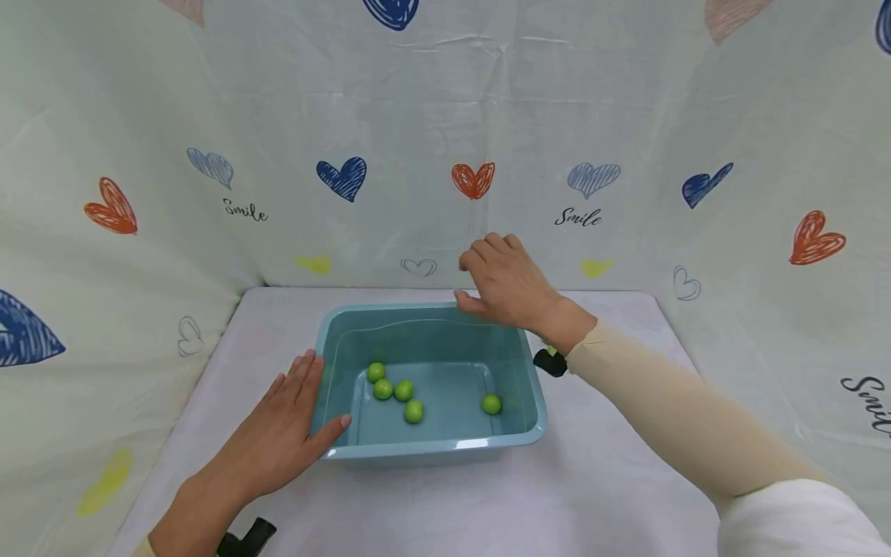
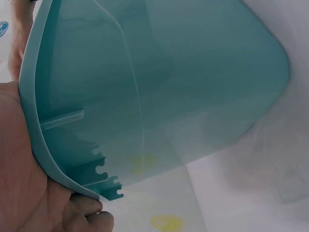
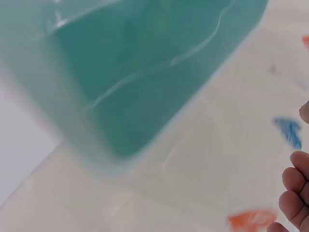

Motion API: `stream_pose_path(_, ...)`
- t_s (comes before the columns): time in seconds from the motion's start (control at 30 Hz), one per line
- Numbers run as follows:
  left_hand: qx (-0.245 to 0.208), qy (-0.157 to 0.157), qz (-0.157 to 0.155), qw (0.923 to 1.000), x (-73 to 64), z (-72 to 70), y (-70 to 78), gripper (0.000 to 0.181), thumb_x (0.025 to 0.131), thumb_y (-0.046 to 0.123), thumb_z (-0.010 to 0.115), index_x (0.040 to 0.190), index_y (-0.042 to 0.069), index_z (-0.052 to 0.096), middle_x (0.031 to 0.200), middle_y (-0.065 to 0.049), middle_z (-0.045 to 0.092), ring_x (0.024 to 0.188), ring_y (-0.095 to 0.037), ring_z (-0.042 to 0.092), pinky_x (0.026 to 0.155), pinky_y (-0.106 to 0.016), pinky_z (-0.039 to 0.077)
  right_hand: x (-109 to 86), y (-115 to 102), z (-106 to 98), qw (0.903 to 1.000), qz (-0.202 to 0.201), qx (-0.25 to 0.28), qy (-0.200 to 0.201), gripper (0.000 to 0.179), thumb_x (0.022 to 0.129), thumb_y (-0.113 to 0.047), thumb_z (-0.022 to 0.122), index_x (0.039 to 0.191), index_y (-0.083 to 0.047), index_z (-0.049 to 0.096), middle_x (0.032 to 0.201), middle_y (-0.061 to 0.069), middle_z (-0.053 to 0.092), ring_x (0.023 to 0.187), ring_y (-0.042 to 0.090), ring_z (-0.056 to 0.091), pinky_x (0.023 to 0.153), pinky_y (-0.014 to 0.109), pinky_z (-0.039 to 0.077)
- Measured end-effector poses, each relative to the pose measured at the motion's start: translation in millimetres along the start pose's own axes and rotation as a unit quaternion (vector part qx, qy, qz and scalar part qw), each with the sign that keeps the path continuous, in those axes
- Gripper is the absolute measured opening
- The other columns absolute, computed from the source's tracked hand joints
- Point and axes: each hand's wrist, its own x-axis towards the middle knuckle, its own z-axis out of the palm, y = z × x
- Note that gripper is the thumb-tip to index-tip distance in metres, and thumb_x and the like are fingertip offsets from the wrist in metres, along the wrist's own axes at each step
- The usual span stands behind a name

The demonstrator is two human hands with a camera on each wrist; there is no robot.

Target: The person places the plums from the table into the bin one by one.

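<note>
A blue-green plastic basin point(image 1: 431, 447) stands on the table with several small, round green balls point(image 1: 404, 391) on its floor. Most of the balls cluster left of the middle, while a single ball point(image 1: 491, 404) lies by the right side. My left hand point(image 1: 278, 433) rests on the basin's left rim, fingers extended along it and thumb over the front left corner. Above the back right rim is my right hand point(image 1: 508, 282), its fingers loosely bent. In the right wrist view its fingertips point(image 3: 293, 205) stand apart from the basin wall point(image 3: 145, 111), with nothing seen between fingers and thumb.
A white cloth covers the table point(image 1: 605, 480). Behind and at both sides hangs a pale curtain point(image 1: 418, 93) printed with hearts and words. Dark wrist-camera mounts show at the left wrist point(image 1: 247, 538) and beside the right wrist point(image 1: 550, 362).
</note>
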Motion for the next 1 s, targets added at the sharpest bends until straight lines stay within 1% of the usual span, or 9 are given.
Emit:
stream_pose_path(0.1, 0.001, 0.001, -0.003, 1.0000, -0.3, 0.3, -0.2, 0.100, 0.103, 0.064, 0.054, 0.164, -0.008, 0.021, 0.172, -0.029, 0.022, 0.158, -0.048, 0.025, 0.123, -0.069, 0.028, -14.3, 22.0, -5.6, 0.9989, 0.046, -0.001, -0.012, 0.034, 0.095, -0.036, 0.068, 0.110, -0.005, 0.066, 0.102, 0.011, 0.066, 0.096, 0.031, 0.055, 0.082, 0.045, 0.042)
stream_pose_path(0.23, 0.002, 0.001, -0.005, 1.0000, 0.5, 1.4, -1.2, 0.100, 0.103, 0.064, 0.054, 0.164, -0.008, 0.021, 0.172, -0.028, 0.022, 0.158, -0.048, 0.025, 0.123, -0.069, 0.027, -44.1, 49.9, -2.9, 0.9926, 0.114, -0.001, -0.040, 0.036, 0.096, -0.036, 0.069, 0.112, -0.003, 0.066, 0.108, 0.014, 0.067, 0.101, 0.034, 0.055, 0.086, 0.048, 0.043)
stream_pose_path(0.37, 0.005, 0.000, -0.007, 1.0000, 0.4, 1.8, -1.0, 0.100, 0.103, 0.065, 0.053, 0.165, -0.007, 0.020, 0.172, -0.028, 0.021, 0.159, -0.048, 0.023, 0.124, -0.069, 0.027, -81.3, 69.1, 11.8, 0.9809, 0.176, 0.003, -0.082, 0.039, 0.095, -0.036, 0.070, 0.114, -0.002, 0.067, 0.116, 0.017, 0.068, 0.107, 0.038, 0.056, 0.091, 0.053, 0.044)
stream_pose_path(0.47, 0.012, 0.002, -0.008, 0.9999, -0.3, 1.3, -0.2, 0.100, 0.103, 0.065, 0.052, 0.165, -0.007, 0.021, 0.172, -0.028, 0.022, 0.159, -0.048, 0.023, 0.124, -0.069, 0.026, -109.5, 76.8, 28.6, 0.9718, 0.208, 0.002, -0.111, 0.041, 0.095, -0.036, 0.070, 0.115, 0.000, 0.067, 0.118, 0.019, 0.068, 0.110, 0.039, 0.056, 0.093, 0.057, 0.044)
stream_pose_path(0.57, 0.015, 0.004, -0.005, 0.9999, -0.9, 0.6, 0.3, 0.099, 0.103, 0.064, 0.053, 0.164, -0.008, 0.022, 0.172, -0.028, 0.022, 0.159, -0.049, 0.023, 0.124, -0.069, 0.026, -134.7, 78.3, 46.4, 0.9648, 0.226, 0.002, -0.134, 0.043, 0.095, -0.037, 0.069, 0.116, 0.001, 0.067, 0.118, 0.020, 0.068, 0.110, 0.040, 0.056, 0.094, 0.059, 0.045)
stream_pose_path(0.73, 0.019, 0.002, -0.007, 0.9998, -1.1, 0.0, 1.6, 0.099, 0.103, 0.063, 0.054, 0.164, -0.007, 0.022, 0.172, -0.028, 0.022, 0.159, -0.048, 0.023, 0.125, -0.068, 0.026, -168.1, 72.6, 72.6, 0.9560, 0.244, 0.005, -0.162, 0.045, 0.095, -0.037, 0.071, 0.118, 0.002, 0.067, 0.119, 0.021, 0.068, 0.113, 0.041, 0.056, 0.100, 0.063, 0.045)
stream_pose_path(0.87, 0.019, -0.001, -0.011, 0.9998, -1.1, 0.2, 2.6, 0.099, 0.103, 0.063, 0.054, 0.164, -0.008, 0.021, 0.172, -0.028, 0.022, 0.159, -0.048, 0.023, 0.125, -0.067, 0.026, -189.1, 67.1, 91.6, 0.9535, 0.246, 0.007, -0.175, 0.047, 0.093, -0.037, 0.074, 0.118, 0.002, 0.066, 0.118, 0.020, 0.067, 0.113, 0.041, 0.057, 0.097, 0.063, 0.045)
stream_pose_path(1.0, 0.020, -0.001, -0.011, 0.9997, -1.5, -0.3, 3.1, 0.099, 0.103, 0.063, 0.053, 0.164, -0.008, 0.022, 0.172, -0.028, 0.022, 0.159, -0.048, 0.024, 0.125, -0.067, 0.026, -202.4, 62.4, 106.4, 0.9531, 0.241, 0.007, -0.183, 0.048, 0.091, -0.038, 0.078, 0.114, 0.002, 0.064, 0.112, 0.018, 0.066, 0.107, 0.039, 0.056, 0.094, 0.060, 0.046)
